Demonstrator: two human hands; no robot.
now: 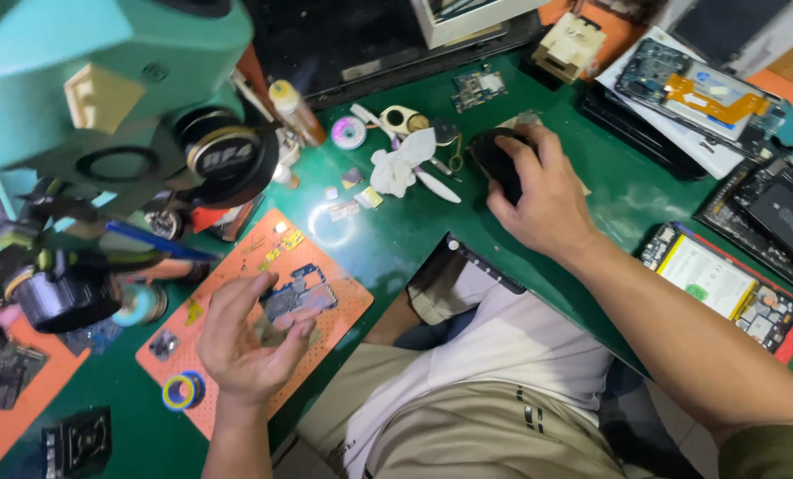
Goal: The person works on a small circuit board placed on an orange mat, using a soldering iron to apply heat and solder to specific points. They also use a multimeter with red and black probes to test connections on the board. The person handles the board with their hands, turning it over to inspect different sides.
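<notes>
My right hand [543, 197] rests on a black computer mouse [498, 164] on the green bench mat [618, 200], fingers curled over it. My left hand [250, 341] hovers palm up with fingers apart above an orange work pad [343, 297]. A small blue phone circuit board [300, 294] lies on that pad just past my fingertips. Whether the fingers pinch anything tiny is unclear.
A teal microscope head [103, 80] fills the upper left. A crumpled white wipe [398, 164], a flux bottle [295, 111] and tweezers lie mid-bench. Several opened phones [720, 284] lie at right. Tape rolls [181, 391] sit at the near left, and my lap is below the bench edge.
</notes>
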